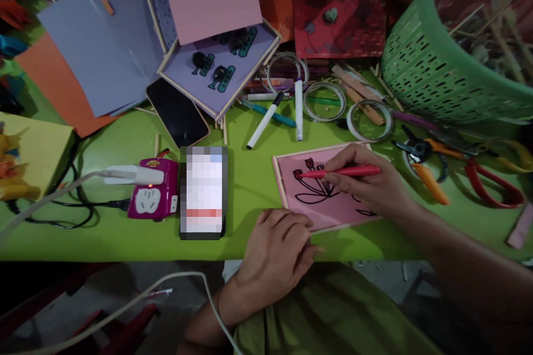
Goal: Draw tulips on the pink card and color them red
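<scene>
My right hand (366, 177) pinches a red marker pen (353, 171). Its tip rests on a red-filled flower near the left side of a pink card (308, 213) with a thin wooden frame. Black outlines of stems, leaves and small flowers cover the card, partly hidden by that hand. My left hand (278, 244) lies at the table's near edge, against the card's lower left corner. Its fingers are curled and their undersides are hidden, so whether they hold anything does not show.
Left of the card lie a lit phone (204, 194), a magenta power socket (152, 194) with cables, and a dark phone (177, 111). Markers (266, 122), tape rolls (325, 101) and a framed purple card (216, 97) lie behind. Cutters (428, 177) and a green basket (449, 77) stand right.
</scene>
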`<state>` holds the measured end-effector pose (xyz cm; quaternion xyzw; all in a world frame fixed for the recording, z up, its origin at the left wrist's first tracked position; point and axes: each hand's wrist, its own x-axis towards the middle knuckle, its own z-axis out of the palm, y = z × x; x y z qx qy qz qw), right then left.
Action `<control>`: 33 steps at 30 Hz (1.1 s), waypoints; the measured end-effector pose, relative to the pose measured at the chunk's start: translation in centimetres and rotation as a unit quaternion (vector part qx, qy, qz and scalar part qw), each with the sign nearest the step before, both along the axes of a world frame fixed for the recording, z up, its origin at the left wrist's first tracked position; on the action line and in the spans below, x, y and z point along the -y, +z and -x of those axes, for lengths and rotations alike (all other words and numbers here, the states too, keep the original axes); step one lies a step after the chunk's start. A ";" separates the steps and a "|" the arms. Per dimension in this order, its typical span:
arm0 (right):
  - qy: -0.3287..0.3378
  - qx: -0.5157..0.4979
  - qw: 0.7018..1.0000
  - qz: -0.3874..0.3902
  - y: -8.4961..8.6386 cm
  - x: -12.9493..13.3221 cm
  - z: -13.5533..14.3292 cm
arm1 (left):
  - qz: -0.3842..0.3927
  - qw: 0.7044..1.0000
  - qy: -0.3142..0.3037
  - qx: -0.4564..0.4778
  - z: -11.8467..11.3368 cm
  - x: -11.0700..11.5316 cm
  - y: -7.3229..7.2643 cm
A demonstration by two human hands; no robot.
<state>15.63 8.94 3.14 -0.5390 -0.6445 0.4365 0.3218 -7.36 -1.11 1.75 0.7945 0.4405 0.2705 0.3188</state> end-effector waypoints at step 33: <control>0.016 -0.018 1.000 0.002 -0.1 0.1 -0.1 | -0.001 1.000 -0.002 -0.001 -0.1 -0.1 0.2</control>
